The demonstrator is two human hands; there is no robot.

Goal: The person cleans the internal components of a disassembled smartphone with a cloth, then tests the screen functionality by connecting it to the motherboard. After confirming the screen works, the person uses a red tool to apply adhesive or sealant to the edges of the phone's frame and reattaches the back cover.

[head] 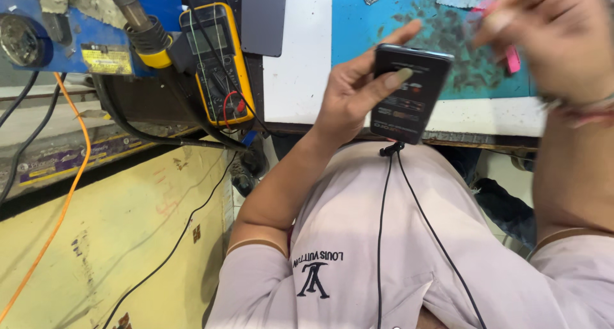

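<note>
At centre frame the left hand pinches a black phone over the bench edge; the grip looks light, so it could slip onto the lap. The right hand, upper right, is blurred, its fingers' spread unclear, and it might knock the phone.

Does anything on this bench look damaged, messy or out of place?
Yes. The blue mat is worn, with dark scuffed patches across its middle, near the blurred right hand. The multimeter lies tilted among tangled leads at the bench edge. The phone in the left hand shows no visible damage.
</note>
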